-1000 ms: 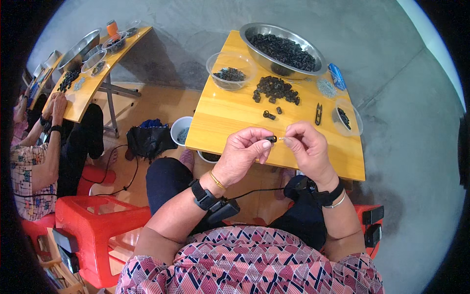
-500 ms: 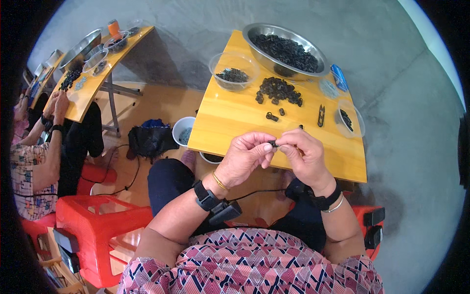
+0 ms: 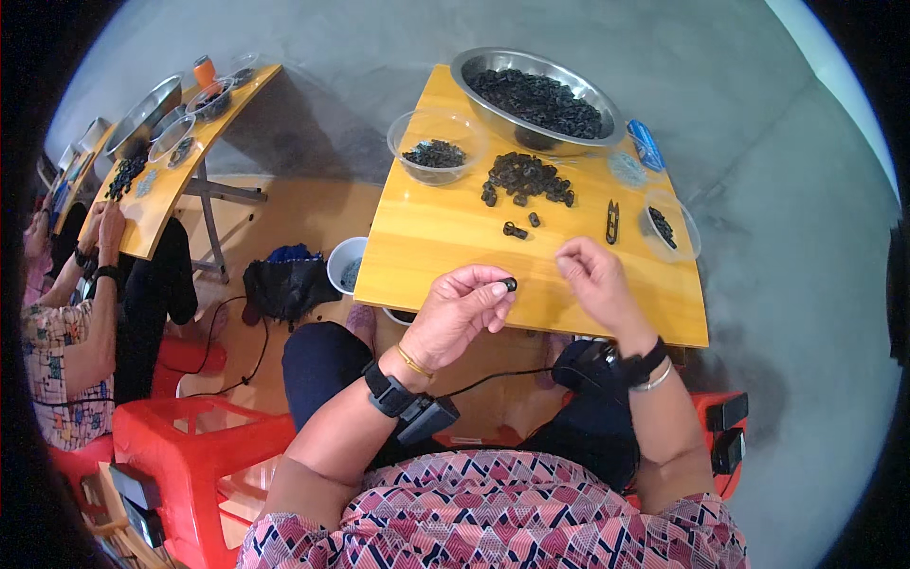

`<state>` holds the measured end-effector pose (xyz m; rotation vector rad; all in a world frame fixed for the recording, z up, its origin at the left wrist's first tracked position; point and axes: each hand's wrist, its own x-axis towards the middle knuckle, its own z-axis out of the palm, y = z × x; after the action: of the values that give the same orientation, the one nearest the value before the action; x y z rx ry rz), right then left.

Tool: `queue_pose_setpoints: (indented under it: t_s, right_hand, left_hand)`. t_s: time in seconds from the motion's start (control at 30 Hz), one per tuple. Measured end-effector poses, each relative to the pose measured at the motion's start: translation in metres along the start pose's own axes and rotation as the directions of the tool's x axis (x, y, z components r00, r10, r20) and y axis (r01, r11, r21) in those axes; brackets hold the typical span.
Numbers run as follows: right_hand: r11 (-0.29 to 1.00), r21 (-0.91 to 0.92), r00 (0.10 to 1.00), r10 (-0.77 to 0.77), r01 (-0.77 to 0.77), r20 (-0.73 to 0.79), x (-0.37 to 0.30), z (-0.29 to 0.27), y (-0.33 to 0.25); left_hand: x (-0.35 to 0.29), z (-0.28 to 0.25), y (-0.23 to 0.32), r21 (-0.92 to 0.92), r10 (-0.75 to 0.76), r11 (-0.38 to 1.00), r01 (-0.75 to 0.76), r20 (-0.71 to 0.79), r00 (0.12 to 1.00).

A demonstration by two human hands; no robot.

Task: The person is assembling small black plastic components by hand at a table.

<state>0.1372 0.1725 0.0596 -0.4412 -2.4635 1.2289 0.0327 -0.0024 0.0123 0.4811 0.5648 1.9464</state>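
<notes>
My left hand (image 3: pixel 455 311) pinches a small black rounded part (image 3: pixel 509 284) between thumb and forefinger, over the front edge of the yellow table (image 3: pixel 417 248). Apart from it, my right hand (image 3: pixel 601 290) is above the table's front right with its fingertips drawn together; whatever they hold, if anything, is hidden. Beyond my hands lie two loose black pieces, a longer one (image 3: pixel 515 230) and a short one (image 3: pixel 534 219). Behind these is a pile of black parts (image 3: pixel 531 178). A pair of dark thread snips (image 3: pixel 612 221) lies to the right.
At the back stands a steel basin (image 3: pixel 607 93) full of black parts. Clear bowls sit at the left (image 3: pixel 393 142) and right (image 3: pixel 690 248), near a blue packet (image 3: pixel 646 145). A red stool (image 3: pixel 180 446) stands at my left; a co-worker (image 3: pixel 71 341) sits at another table.
My right hand has come away from the left and moved to the right. The small black part stays in my left hand, which has shifted slightly left.
</notes>
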Motion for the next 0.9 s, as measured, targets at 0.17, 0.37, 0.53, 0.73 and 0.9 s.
queue_pose_setpoints:
  t_s: [0.17,0.37,0.53,0.73,0.9]
  right_hand:
    - [0.945,-0.325,0.996,0.01,-0.038,-0.089,0.024,-0.031,0.034]
    - [0.845,-0.534,0.996,0.027,0.02,0.081,0.043,-0.026,0.052]
    - [0.787,-0.604,0.99,-0.063,0.126,0.124,0.042,-0.021,0.058]
    - [0.994,0.059,0.993,0.092,-0.096,0.07,0.022,-0.006,0.006]
    - [0.948,0.315,0.993,-0.067,0.032,0.101,0.003,0.015,-0.021]
  left_hand:
    - [0.005,-0.002,-0.001,0.031,0.006,1.0,-0.006,-0.014,1.0]
    - [0.002,-0.006,0.0,0.043,0.003,0.999,-0.002,-0.033,0.999]
    - [0.002,-0.006,0.0,0.001,-0.001,1.0,0.001,-0.031,1.0]
    - [0.004,-0.007,-0.001,-0.053,0.006,0.999,-0.008,-0.04,0.999]
    - [0.003,-0.006,0.001,-0.027,0.017,0.999,-0.017,-0.025,1.0]
